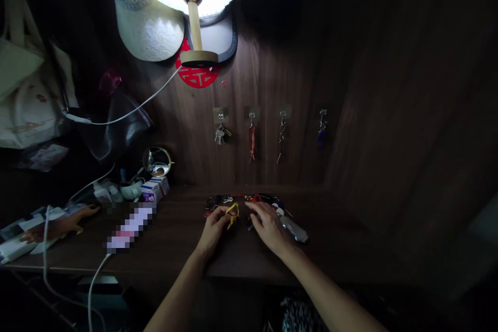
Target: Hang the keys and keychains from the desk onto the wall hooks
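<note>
My left hand (pixel 215 227) is closed on a thin yellow cord (pixel 232 213), pinched between thumb and fingers just above the table; part of the cord stands up in a loop. To its right, my right hand (pixel 268 223) hovers low over the table with its fingers apart and nothing visible in them. A small dark item (pixel 249 225) lies by its thumb, too dim to name. Beside that hand rests a shiny grey oval object (pixel 294 229). Behind both hands lies a row of keyrings and small trinkets, including a red ring (pixel 257 198) and metal clasps (pixel 227 199).
On the wall hang hooks with a key bunch (pixel 220 136), an orange-brown strap (pixel 252 141), a thin chain (pixel 282 137) and a blue trinket (pixel 320 137). A lit lamp (pixel 196 26) is above. Left are a round mirror (pixel 156 161), boxes (pixel 154 188) and a white cable (pixel 92 290).
</note>
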Available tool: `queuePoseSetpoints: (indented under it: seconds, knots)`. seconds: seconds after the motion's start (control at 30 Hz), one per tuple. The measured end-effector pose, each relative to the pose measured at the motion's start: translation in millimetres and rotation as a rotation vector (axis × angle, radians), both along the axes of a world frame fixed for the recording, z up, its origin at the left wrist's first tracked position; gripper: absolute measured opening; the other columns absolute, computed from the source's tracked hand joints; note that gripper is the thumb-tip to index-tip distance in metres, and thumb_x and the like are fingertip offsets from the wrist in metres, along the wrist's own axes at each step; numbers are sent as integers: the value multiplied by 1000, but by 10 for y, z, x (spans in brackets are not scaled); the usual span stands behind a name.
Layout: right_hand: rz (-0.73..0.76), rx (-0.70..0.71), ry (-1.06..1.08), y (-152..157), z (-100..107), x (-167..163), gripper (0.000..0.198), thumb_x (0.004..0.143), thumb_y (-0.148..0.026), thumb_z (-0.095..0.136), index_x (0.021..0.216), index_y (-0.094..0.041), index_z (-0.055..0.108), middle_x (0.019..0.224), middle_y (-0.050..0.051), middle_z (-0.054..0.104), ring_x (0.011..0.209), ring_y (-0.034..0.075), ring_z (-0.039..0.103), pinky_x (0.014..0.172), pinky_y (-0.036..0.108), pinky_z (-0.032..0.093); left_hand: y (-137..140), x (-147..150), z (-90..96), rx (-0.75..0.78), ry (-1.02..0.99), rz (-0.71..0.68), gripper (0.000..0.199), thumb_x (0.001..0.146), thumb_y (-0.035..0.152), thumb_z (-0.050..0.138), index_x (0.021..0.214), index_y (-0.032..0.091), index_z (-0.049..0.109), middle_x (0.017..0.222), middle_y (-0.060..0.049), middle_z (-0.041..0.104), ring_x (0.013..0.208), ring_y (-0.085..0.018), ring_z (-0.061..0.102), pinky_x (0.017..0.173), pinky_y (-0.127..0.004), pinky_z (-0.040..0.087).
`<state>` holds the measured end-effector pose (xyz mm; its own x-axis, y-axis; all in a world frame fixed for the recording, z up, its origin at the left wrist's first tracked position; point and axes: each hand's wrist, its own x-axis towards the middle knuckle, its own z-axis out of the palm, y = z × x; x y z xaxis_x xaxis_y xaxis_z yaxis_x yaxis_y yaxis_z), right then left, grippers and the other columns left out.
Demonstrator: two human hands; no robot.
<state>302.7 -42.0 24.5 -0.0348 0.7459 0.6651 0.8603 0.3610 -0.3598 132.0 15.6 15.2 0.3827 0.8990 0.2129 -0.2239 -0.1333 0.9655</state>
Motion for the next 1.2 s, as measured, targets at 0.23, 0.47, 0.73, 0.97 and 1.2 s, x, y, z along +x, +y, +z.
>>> queuePoseSetpoints:
  seconds: [0.23, 0.47, 0.73, 0.97, 1.2]
  knots:
    - [44, -66, -7, 132, 198, -212, 20, 86, -22, 49, 102, -26, 60, 101, 4, 63, 99, 21, 54, 85, 38, 40, -8, -7, 16, 33, 26, -24, 23, 69, 37, 64, 78, 16, 61, 78, -2, 65, 77, -16, 57, 76, -26, 42]
    - [111, -103, 172, 220, 281, -230, 14, 81, -24, 53, 70, -20, 60, 79, 2, 61, 83, 18, 54, 82, 34, 39, -9, -18, 15, 14, -1, -58, 23, 71, 37, 64, 82, 16, 62, 81, -1, 65, 80, -15, 57, 78, -25, 41]
    - [226, -403, 1040, 219, 417, -431, 26, 64, -42, 66, 69, -17, 66, 65, 1, 65, 65, 15, 57, 61, 26, 41, -48, -12, 37, 69, 23, -87, 43, 64, 38, 73, 100, 18, 60, 100, -4, 66, 97, -21, 57, 88, -30, 40]
    - [266, -364, 1349, 223, 411, -555, 28, 55, -39, 73, 73, -18, 72, 83, 5, 71, 77, 17, 59, 61, 25, 39, -22, 37, -41, 174, 106, -112, 42, 65, 38, 72, 99, 17, 59, 92, -3, 66, 89, -19, 57, 84, -28, 41]
    - [278, -211, 1517, 304, 316, -431, 33, 55, -34, 73, 85, -22, 72, 100, 4, 70, 89, 20, 60, 71, 29, 44, -48, 12, 10, 197, 210, -140, 38, 81, 50, 50, 84, 14, 64, 72, -3, 65, 76, -16, 55, 78, -27, 39]
